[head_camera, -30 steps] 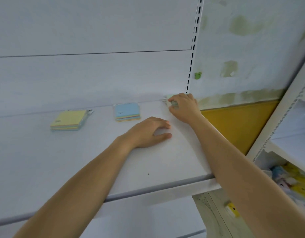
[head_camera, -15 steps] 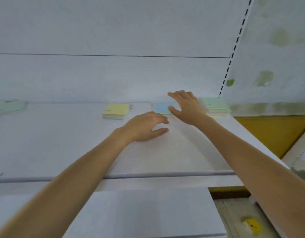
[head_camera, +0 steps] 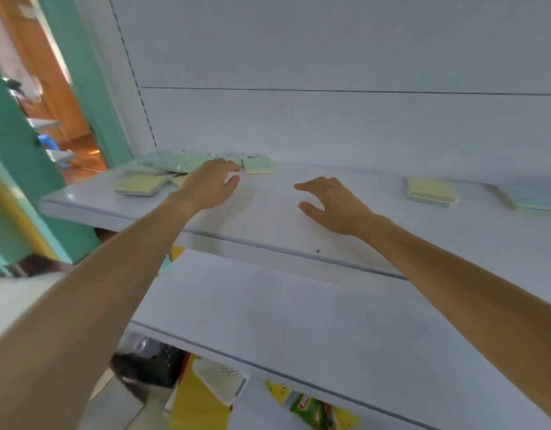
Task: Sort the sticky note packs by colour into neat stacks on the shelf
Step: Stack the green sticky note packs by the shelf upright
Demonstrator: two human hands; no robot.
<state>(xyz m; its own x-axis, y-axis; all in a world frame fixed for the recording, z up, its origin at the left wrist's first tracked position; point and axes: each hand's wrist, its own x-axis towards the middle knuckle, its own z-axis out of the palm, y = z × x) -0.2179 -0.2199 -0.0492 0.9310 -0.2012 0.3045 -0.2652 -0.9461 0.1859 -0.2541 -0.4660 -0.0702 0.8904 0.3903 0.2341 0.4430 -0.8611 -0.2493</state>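
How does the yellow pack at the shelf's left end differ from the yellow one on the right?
The left yellow pack lies in a jumble against green packs; the right yellow pack sits alone. The left one looks thin, the right one a thicker stack. Both lie flat on the shelf.

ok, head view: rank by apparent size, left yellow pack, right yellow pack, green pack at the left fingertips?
1. Right yellow pack and left yellow pack: look about alike, not ranked.
2. Green pack: looks smallest, but it lies farther back, so true size is unsure.
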